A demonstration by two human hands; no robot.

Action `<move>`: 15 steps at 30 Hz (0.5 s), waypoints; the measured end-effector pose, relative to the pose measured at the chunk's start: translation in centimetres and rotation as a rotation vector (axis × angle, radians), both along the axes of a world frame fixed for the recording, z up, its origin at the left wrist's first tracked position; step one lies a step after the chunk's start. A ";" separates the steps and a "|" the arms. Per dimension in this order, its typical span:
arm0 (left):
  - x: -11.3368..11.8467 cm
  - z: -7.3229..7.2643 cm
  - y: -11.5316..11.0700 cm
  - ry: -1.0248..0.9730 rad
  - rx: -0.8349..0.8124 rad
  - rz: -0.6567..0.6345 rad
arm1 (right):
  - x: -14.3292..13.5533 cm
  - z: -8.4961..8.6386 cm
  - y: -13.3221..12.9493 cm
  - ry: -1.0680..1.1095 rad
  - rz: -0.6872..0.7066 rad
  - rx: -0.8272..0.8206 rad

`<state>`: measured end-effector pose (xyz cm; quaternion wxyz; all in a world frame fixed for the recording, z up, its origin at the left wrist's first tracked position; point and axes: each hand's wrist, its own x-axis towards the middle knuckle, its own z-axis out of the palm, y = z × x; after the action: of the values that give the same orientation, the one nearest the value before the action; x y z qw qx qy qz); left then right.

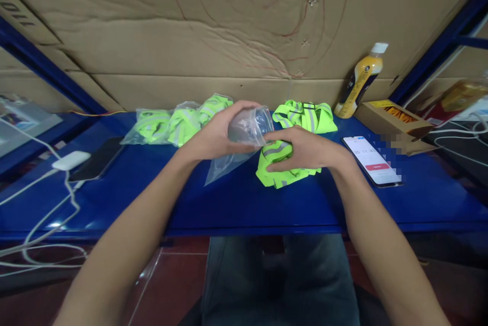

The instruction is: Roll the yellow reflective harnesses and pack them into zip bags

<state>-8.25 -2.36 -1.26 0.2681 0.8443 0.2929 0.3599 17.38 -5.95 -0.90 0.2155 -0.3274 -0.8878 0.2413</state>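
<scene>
A clear plastic bag (pixel 249 130) is held by my left hand (pixel 219 135), its fingers curved round it and its mouth spread toward the right. My right hand (pixel 305 150) grips a bundled neon-yellow strap with grey reflective stripes (pixel 276 150), close beside the bag's mouth. More of the neon fabric lies on the blue table under my right hand. Behind that hand rests another loose neon strap bundle (pixel 305 115). To the left, several neon bundles in clear bags (pixel 183 122) sit in a row against the cardboard.
On the right are a lit phone (pixel 371 160), a yellow bottle (pixel 360 82) and an open cardboard box (pixel 396 125). At the left lie a dark phone (pixel 101 159), a white adapter (pixel 71 160) and white cables. The blue table (pixel 259 216) has cardboard behind it.
</scene>
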 end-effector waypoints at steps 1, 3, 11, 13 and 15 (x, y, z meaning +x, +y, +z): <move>-0.1 0.0 0.0 -0.002 0.035 0.025 | 0.5 0.3 0.0 0.030 0.011 -0.021; -0.1 0.2 -0.2 -0.002 0.110 0.080 | 1.6 1.0 -0.1 0.095 0.035 -0.035; 1.9 -0.1 -2.5 0.098 0.445 0.245 | 4.2 1.8 1.3 0.980 -0.452 -0.149; 2.7 -0.8 -2.8 0.162 0.513 0.301 | 3.2 1.4 2.2 1.188 -0.567 -0.124; 3.4 -1.5 -3.1 0.254 0.579 0.365 | 1.8 1.1 2.8 1.280 -0.630 -0.139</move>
<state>-4.86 -5.43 -2.77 -0.0895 0.8570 0.3559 0.3619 19.16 -3.16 0.18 0.7319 -0.3756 -0.4331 0.3682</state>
